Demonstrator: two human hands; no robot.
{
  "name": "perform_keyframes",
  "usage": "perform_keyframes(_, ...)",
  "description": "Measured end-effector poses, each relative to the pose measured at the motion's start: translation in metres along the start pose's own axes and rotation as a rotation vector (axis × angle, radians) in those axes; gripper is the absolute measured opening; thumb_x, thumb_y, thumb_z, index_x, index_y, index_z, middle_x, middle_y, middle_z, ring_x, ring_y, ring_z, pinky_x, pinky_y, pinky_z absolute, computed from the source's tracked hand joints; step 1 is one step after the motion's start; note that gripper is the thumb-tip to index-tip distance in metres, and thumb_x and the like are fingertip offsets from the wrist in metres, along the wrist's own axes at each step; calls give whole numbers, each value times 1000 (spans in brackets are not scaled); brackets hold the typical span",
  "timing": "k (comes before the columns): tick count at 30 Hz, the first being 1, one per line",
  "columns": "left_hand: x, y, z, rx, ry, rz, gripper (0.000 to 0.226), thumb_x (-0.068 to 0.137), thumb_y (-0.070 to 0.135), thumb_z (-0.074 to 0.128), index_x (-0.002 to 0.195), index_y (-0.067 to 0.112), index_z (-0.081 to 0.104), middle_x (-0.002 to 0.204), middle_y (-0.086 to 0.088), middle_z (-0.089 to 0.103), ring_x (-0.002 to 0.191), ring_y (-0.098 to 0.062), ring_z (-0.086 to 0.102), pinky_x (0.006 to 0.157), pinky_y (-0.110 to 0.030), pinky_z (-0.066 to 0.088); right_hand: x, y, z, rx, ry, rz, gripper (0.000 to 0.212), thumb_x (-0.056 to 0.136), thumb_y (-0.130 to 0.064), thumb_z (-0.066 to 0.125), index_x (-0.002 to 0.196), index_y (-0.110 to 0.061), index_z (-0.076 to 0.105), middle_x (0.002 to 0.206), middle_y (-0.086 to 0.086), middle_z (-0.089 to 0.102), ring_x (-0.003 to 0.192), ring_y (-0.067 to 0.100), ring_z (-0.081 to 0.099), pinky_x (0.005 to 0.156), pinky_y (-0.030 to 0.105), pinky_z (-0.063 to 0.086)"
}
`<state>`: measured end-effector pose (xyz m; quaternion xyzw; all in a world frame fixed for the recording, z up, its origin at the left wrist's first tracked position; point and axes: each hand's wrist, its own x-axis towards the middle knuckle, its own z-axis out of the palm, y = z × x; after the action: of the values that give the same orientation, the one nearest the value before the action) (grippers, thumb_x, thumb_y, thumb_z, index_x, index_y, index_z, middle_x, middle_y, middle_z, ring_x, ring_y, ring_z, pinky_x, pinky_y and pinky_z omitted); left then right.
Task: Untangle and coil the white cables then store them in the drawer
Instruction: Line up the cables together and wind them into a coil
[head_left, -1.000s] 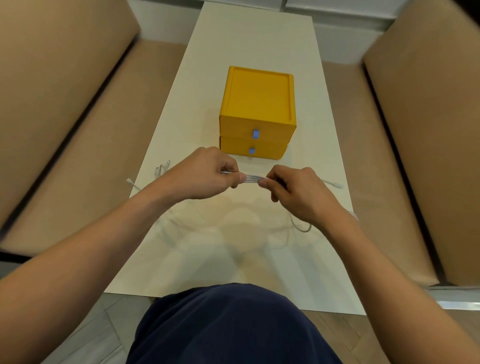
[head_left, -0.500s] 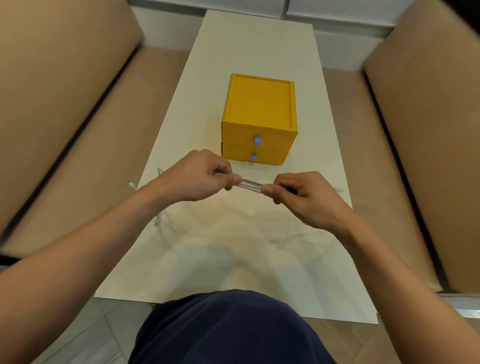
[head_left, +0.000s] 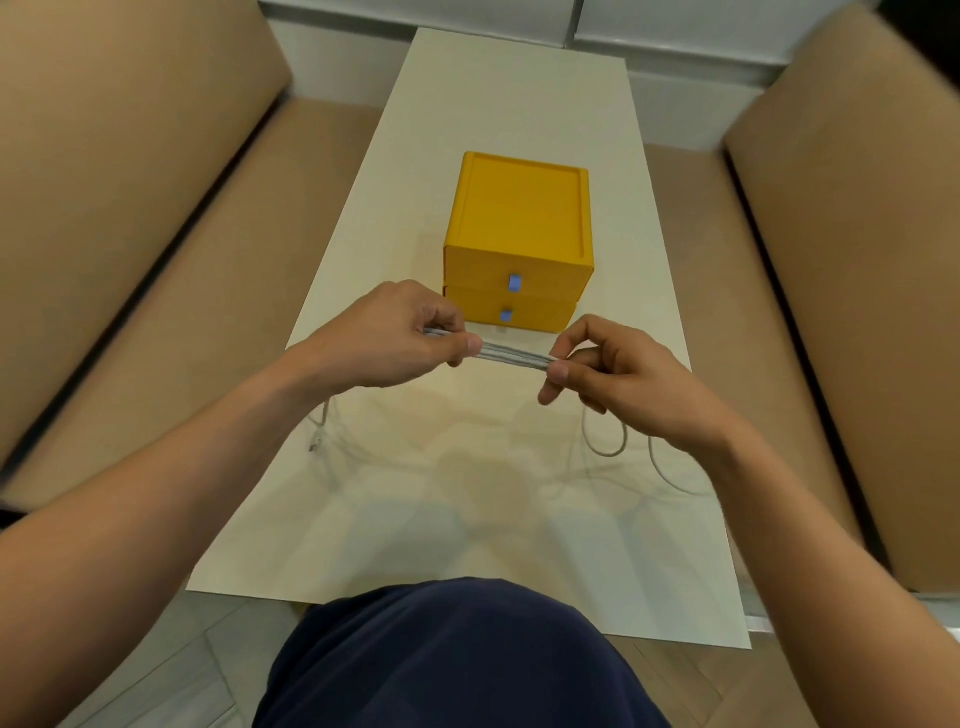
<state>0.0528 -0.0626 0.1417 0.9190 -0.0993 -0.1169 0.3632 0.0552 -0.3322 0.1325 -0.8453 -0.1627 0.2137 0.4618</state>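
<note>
White cables (head_left: 511, 357), gathered into a bundle of parallel strands, stretch taut in the air between the two hands, just in front of the yellow drawer unit (head_left: 519, 218) and above the worktop (head_left: 467, 535). The left hand (head_left: 384, 338) pinches one end between its thumb and curled fingers (head_left: 441, 317). The right hand (head_left: 623, 374) grips the other end the same way.

Slack cable drops below the right hand and lies in loose loops (head_left: 605, 449) on the worktop. Another length trails under the left wrist to a connector (head_left: 315, 444) near the left edge.

Both stacked drawers are closed, each with a small blue pull (head_left: 514, 282).

The worktop is pale cream, long, narrow and faintly glossy. Tan-brown surfaces (head_left: 130, 208) flank it on both sides; their material is unclear. White panels stand beyond the far end, and wood-patterned floor (head_left: 156, 691) shows at the near edge beside a dark blue garment (head_left: 457, 654).
</note>
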Motion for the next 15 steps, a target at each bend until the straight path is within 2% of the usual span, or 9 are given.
perform_keyframes(2,-1,2,0,12,-15,13,30,96,47,67,74,26,72,73,8,66,62,4,54,59,-27,37,-2,0,-6,-26,-83,33,10,105,-23,58,111,-14,59,97,-6,80,65,14,59,73,36,53)
perform_keyframes(4,-2,5,1,44,-30,27,30,96,47,66,75,26,72,73,4,66,58,1,51,57,-27,36,1,0,-5,-157,-74,51,7,106,-25,58,109,-19,60,97,-13,80,71,8,70,80,40,57)
perform_keyframes(7,-1,7,1,74,-20,35,31,97,46,66,76,25,73,75,1,67,58,-4,50,55,-24,36,5,1,1,-259,-18,52,5,105,-31,57,101,-27,57,95,-14,78,76,5,75,73,33,54)
perform_keyframes(9,0,6,-1,74,-21,34,31,97,45,66,75,25,72,72,3,65,57,0,50,51,-17,33,4,1,2,-263,17,41,7,105,-33,58,100,-29,56,94,-12,77,75,5,75,69,28,51)
perform_keyframes(11,0,5,-2,67,-28,30,31,97,45,66,74,25,72,71,5,64,58,2,50,53,-21,34,3,1,2,-228,40,19,7,103,-33,61,100,-28,58,89,-9,78,73,7,75,70,31,54)
perform_keyframes(13,0,3,-2,57,-29,23,31,96,46,66,73,26,72,71,5,64,60,-3,52,57,-26,35,1,1,1,-157,43,5,10,102,-31,62,101,-22,60,86,-7,79,71,11,75,73,37,59)
perform_keyframes(15,1,1,-3,46,-27,14,31,96,46,66,73,26,72,72,8,65,67,-7,56,60,-27,37,1,3,-1,-52,32,2,14,102,-30,63,103,-17,61,85,-2,80,66,14,71,71,35,56)
